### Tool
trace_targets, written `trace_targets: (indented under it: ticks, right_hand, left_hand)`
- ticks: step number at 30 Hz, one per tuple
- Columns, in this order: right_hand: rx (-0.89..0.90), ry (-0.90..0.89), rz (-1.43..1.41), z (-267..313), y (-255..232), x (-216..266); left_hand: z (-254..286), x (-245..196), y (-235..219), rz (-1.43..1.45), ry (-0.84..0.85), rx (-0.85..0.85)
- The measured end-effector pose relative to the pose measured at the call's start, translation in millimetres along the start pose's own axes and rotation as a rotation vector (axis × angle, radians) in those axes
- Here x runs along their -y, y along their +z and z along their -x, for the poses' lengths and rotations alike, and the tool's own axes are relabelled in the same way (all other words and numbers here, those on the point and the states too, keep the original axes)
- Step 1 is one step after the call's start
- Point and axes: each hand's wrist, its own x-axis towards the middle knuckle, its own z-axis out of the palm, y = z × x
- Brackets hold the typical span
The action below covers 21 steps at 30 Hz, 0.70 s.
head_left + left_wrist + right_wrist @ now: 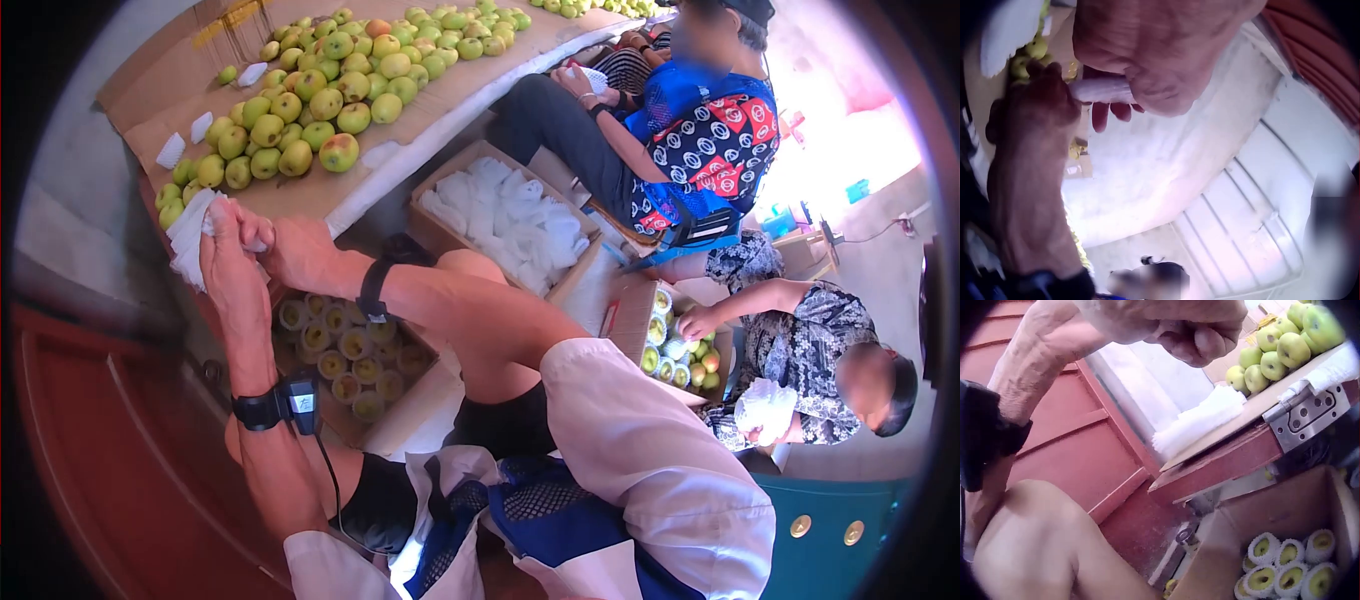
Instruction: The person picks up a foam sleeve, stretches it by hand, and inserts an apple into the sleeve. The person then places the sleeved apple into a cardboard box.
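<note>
My left hand [235,275] and right hand [295,250] are close together at the table's near left corner. Between them, in the left wrist view, stretches a pale, narrow foam net sleeve [1104,90]. The left thumb and fingers pinch one end, and the curled right fingers grip the other. White foam netting [1200,419] lies just past the hands on the cardboard-covered table edge. Green apples [290,130] are heaped on the cardboard beyond.
Below the table, a carton of foam-wrapped apples [350,350] stands by my legs. Another carton [500,215] is full of white foam nets. Two people sit on the right, one reaching into an apple carton [685,345]. A red panel [1079,450] stands at left.
</note>
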Motion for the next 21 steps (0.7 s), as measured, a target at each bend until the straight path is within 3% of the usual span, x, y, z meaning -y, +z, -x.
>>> trace_targets:
  ticks: [3, 6, 8, 10, 14, 15, 16, 18, 21]
  right_hand:
    - [0.044, -0.020, 0.122, -0.6, -2.4, -4.4]
    - [0.026, -0.170, 0.175, 1.5, 13.8, -20.9]
    - [-0.007, -0.225, 0.161, 7.0, 16.7, -19.8]
    - [0.048, -0.206, 0.161, 16.5, 11.6, -7.4]
    - [0.082, -0.123, 0.195, 22.4, 18.2, 1.4]
    - [0.203, 0.003, 0.176, 20.6, 15.6, 6.6]
    - [0.191, -0.003, 0.121, 24.1, 16.9, 7.3]
    - [0.164, -0.010, 0.012, 28.0, 17.8, 8.7]
    - [0.291, 0.025, -0.151, 27.3, 14.0, 14.0]
  left_hand:
    - [4.1, -3.3, 3.0, 0.066, -0.018, 0.004]
    - [6.6, -6.7, 9.4, 0.102, -0.095, -0.205]
    - [9.7, -6.4, 1.3, 0.228, -0.113, -0.023]
    - [15.4, -11.8, -3.8, 0.294, -0.106, 0.098]
    - [18.1, -25.6, -5.9, 0.324, -0.178, -0.068]
    - [14.9, -22.5, -7.0, 0.308, -0.200, -0.134]
    - [13.8, -19.1, -10.5, 0.294, -0.219, -0.199]
    - [12.1, -11.1, -20.7, 0.239, -0.177, -0.190]
    - [11.6, -13.7, -25.0, 0.199, -0.170, -0.231]
